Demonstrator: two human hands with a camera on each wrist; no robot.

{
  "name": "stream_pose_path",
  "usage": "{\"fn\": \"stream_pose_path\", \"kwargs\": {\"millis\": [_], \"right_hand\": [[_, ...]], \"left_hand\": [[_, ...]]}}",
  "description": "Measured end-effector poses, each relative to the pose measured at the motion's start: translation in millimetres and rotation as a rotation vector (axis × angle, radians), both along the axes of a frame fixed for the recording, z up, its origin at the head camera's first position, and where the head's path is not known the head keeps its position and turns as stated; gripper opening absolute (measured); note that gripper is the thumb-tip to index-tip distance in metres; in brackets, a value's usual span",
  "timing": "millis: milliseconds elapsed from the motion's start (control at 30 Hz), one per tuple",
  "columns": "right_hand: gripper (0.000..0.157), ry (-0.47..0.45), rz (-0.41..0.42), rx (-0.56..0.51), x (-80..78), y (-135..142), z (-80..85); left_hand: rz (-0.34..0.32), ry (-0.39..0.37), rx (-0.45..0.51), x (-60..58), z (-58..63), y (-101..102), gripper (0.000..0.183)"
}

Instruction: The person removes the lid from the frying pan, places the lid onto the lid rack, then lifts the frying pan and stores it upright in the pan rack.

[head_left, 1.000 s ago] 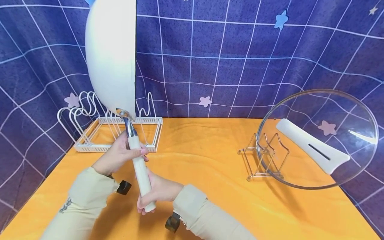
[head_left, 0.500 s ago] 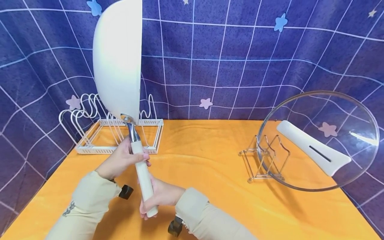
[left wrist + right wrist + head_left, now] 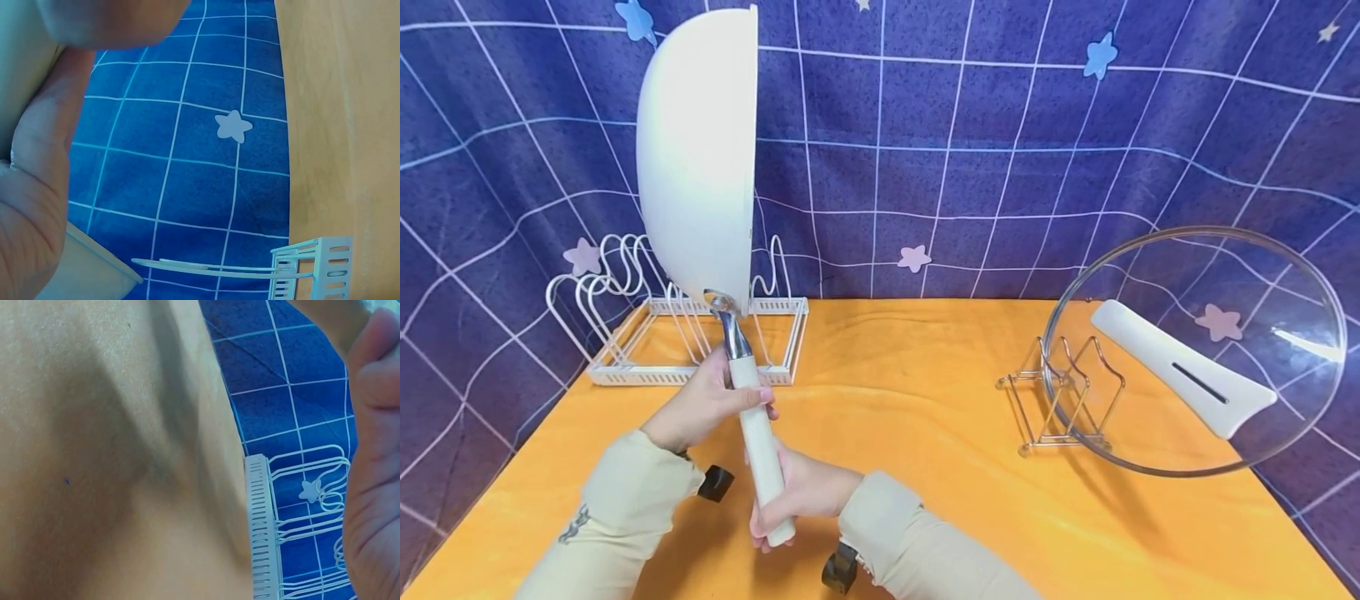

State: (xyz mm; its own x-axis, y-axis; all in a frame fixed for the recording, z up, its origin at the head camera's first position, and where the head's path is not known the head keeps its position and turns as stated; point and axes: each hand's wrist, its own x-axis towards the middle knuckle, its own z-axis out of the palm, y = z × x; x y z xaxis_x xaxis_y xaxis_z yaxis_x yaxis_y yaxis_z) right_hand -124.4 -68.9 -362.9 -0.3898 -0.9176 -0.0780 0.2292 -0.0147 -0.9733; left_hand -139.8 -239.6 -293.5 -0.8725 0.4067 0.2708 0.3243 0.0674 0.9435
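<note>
A white wok (image 3: 700, 158) stands on edge in the head view, its open side turned to the right and its long white handle (image 3: 762, 454) slanting down toward me. My left hand (image 3: 707, 398) grips the upper handle just below the metal neck, thumb across the front. Lower down, my right hand (image 3: 801, 492) holds the handle's end. Behind the handle is a white wire rack (image 3: 640, 375); the wok's lower rim overlaps it, and whether they touch I cannot tell. Each wrist view shows its hand only partly, with the rack (image 3: 331, 269) also in the left wrist view.
On the right a glass lid (image 3: 1195, 350) with a white handle (image 3: 1183, 367) leans upright in a small metal wire rack (image 3: 1060, 437). An orange cloth (image 3: 910, 400) covers the table. A blue checked curtain (image 3: 970, 167) with stars hangs behind.
Over the last second the wok has come down and slightly right, both hands shifting a little with it. In the last half second it drops only slightly. The lid stays put.
</note>
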Motion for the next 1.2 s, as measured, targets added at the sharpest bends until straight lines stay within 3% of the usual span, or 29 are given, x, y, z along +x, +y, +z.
{"fn": "stream_pose_path", "kwargs": {"millis": [1200], "right_hand": [[0.069,0.003,0.045,-0.059,-1.5,-1.8,-8.1]], "left_hand": [[-0.002,-0.044,-0.022,-0.9,-8.0,-6.4,0.034]]}}
